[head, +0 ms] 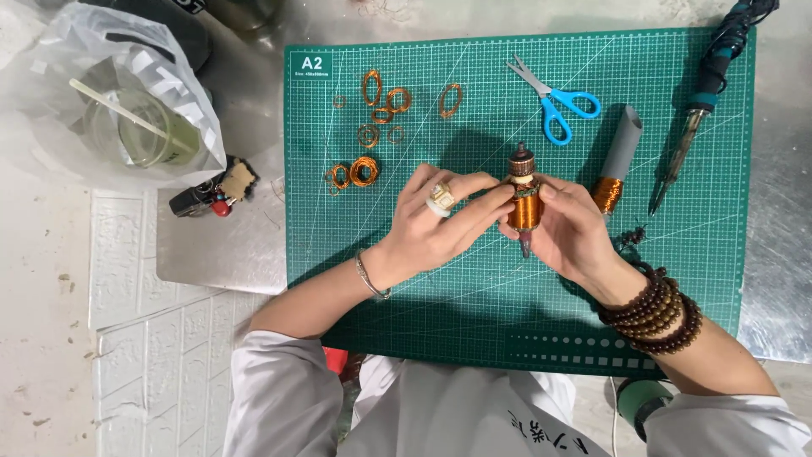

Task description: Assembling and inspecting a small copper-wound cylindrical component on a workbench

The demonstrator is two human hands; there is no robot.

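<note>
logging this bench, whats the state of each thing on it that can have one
motor rotor: upright, held by both hands
left hand: gripping rotor
right hand: gripping rotor
scissors: open, flat on mat
soldering iron: lying on mat, untouched
wire coils: loose, scattered
grey tube: lying flat

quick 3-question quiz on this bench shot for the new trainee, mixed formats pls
1. True or false: the scissors lie closed.
2. Which hands grip the copper-wound motor armature? A left only, B right only, C both.
3. What lies on the cutting mat directly right of the grey tube?

Key: 1 false, blades apart. 2 C, left hand and right hand. 3 The soldering iron.
</note>
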